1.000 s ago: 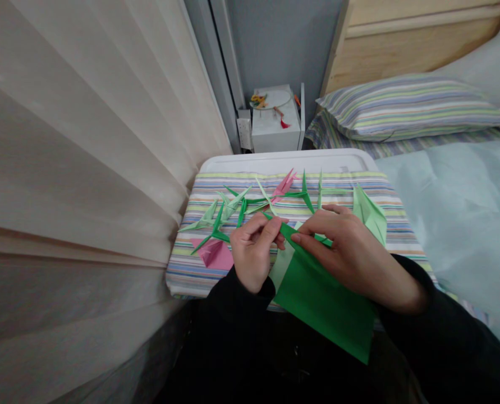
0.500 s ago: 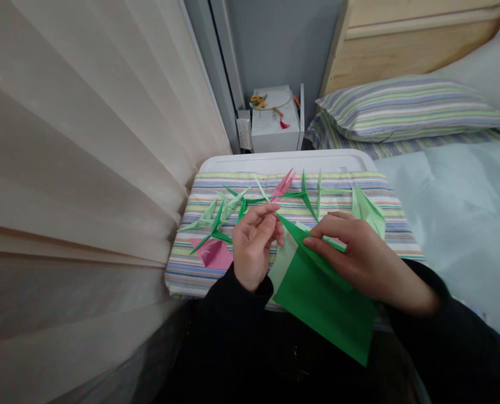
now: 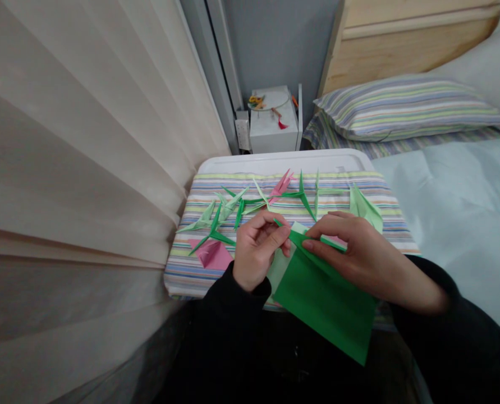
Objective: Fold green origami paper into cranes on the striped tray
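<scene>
From here I see my left hand (image 3: 258, 247) pinching the corner of the dark green paper (image 3: 325, 297), my right hand (image 3: 354, 252) gripping its upper edge. The sheet (paler along one side) slants over the near edge of the striped cloth (image 3: 182, 275), nearer me than the folded paper pieces (image 3: 230, 205).

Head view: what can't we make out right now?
All head view:
- Whether the narrow green folded paper joins the flat dark green sheet: right hand covers it.
- Folded paper's far end: left hand partly hides it.
- Red-tasselled object: too small.
- Pale pleated curtain: cut by left edge.
</scene>
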A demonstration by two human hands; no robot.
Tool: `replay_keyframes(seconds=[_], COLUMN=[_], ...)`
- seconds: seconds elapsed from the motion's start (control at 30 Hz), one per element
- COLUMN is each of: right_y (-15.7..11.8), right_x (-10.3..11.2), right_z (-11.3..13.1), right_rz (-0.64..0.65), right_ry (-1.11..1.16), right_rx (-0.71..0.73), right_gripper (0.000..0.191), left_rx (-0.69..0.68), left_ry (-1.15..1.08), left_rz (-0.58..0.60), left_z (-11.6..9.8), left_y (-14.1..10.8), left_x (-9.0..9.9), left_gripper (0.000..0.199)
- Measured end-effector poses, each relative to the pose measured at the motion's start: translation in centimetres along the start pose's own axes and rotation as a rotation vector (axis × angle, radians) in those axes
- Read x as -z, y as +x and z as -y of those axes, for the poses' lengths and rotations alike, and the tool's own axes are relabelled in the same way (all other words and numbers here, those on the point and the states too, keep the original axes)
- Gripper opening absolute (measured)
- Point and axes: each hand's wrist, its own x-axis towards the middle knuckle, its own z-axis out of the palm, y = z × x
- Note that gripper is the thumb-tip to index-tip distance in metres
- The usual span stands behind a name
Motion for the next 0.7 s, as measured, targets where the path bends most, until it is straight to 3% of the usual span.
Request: replay_keyframes(seconds=[0.17, 0.4, 0.7], right_y=[0.4, 0.3, 0.0], right_x=[0.3, 1.5, 2.0], right_z=[-0.1, -0.8, -0.8], right_rz=[0.020, 0.091, 0.126], right_ry=[-0.012, 0.099, 0.130], right_rx=[-0.011, -0.056, -0.066], right_gripper=[0.020, 0.019, 0.018], left_rx=[-0.041, -0.073, -0.067], left_ry=[0.091, 0.119, 0.113], left_rz=[0.008, 0.122, 0.098], left_z=[0.3, 0.0, -0.3], left_y=[-0.2, -0.3, -0.2], left_x=[0.2, 0.1, -0.5], left_gripper=[0.020, 0.020, 0.019])
